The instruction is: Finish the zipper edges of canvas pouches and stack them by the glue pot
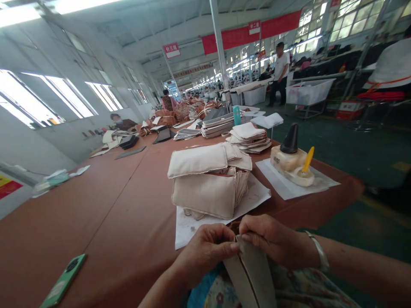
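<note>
Seamed beige piece [258, 267] sits between the hands, over the lap; left hand [208, 248] and right hand [278, 239] each pinch its top end. Just beyond them: stack of beige sewn panels [204, 194] on white paper [183, 231], on brown bench [138, 205]. Right of stack: glue container [289, 160]. Left of hands: green phone [64, 280].

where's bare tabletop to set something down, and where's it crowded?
Bare: brown tabletop between green phone and stacked pale panels, running back toward grey strip. Crowded: far-end piles, and near edge around left hand and right hand.
</note>
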A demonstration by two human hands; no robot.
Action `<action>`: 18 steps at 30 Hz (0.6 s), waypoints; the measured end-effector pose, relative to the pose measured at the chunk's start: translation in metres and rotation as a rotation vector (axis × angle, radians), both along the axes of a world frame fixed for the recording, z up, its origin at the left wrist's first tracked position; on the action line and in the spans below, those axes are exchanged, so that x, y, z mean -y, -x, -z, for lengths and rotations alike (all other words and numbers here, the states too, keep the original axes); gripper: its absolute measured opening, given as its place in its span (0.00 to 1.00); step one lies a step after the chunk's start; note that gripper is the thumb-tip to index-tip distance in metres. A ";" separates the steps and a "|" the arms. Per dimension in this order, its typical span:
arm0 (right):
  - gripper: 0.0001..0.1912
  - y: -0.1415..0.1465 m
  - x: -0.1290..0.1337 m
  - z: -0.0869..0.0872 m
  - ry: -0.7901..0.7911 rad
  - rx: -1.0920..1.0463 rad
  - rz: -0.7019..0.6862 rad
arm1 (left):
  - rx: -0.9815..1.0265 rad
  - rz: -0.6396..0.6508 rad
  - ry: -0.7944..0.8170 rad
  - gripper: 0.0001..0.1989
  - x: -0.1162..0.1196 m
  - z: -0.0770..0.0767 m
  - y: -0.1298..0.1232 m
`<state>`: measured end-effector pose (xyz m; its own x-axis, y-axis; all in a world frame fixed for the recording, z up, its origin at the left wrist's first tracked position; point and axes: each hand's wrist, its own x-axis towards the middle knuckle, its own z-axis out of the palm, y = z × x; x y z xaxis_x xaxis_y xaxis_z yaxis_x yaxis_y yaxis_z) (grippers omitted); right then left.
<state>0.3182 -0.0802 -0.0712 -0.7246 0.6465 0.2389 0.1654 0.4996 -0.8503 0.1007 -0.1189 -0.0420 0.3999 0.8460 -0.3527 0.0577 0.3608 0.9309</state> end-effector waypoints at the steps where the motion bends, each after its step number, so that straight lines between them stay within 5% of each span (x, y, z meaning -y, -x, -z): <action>1: 0.12 0.000 -0.001 0.000 0.083 -0.008 -0.005 | 0.007 0.001 0.015 0.13 -0.001 -0.001 -0.001; 5: 0.16 0.000 -0.005 0.008 0.366 -0.080 -0.048 | 0.008 0.009 0.038 0.12 -0.005 -0.002 -0.004; 10: 0.22 0.003 -0.008 0.012 0.468 -0.193 -0.045 | -0.121 0.003 -0.009 0.08 -0.006 -0.007 -0.013; 18: 0.12 0.009 -0.005 0.002 0.583 -0.200 0.056 | -0.498 0.096 -0.415 0.12 -0.001 -0.013 -0.022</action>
